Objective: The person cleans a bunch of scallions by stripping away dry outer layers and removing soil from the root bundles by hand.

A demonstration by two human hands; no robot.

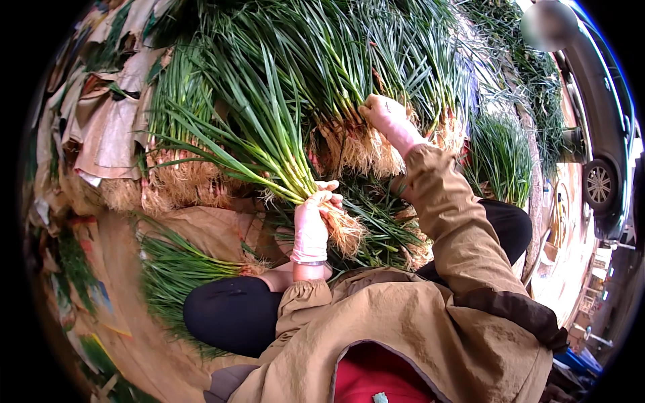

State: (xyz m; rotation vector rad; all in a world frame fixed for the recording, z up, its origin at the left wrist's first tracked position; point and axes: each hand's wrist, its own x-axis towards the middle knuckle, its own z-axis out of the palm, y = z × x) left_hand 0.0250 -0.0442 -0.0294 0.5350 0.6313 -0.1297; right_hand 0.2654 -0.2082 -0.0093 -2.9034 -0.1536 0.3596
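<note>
My left hand (313, 225), in a pale glove, is closed around the lower stalks of a bunch of green garlic (287, 171). The long leaves fan up and to the left, while its pale tangled roots (345, 232) hang out at the right of the fist. My right hand (388, 115), gloved too, reaches forward to a big heap of green garlic (316, 64). Its fingers are curled in at the stalks just above the roots; the fingertips are partly hidden. The heap's bushy roots (363, 151) point toward me.
More green garlic (195, 262) lies by my left knee, and another bundle (500, 158) sits at the right. Loose plants (376, 232) lie between my legs. Brown sheeting (121, 295) covers the ground. Crumpled sacks (111, 127) are piled at far left. A car (598, 134) stands at far right.
</note>
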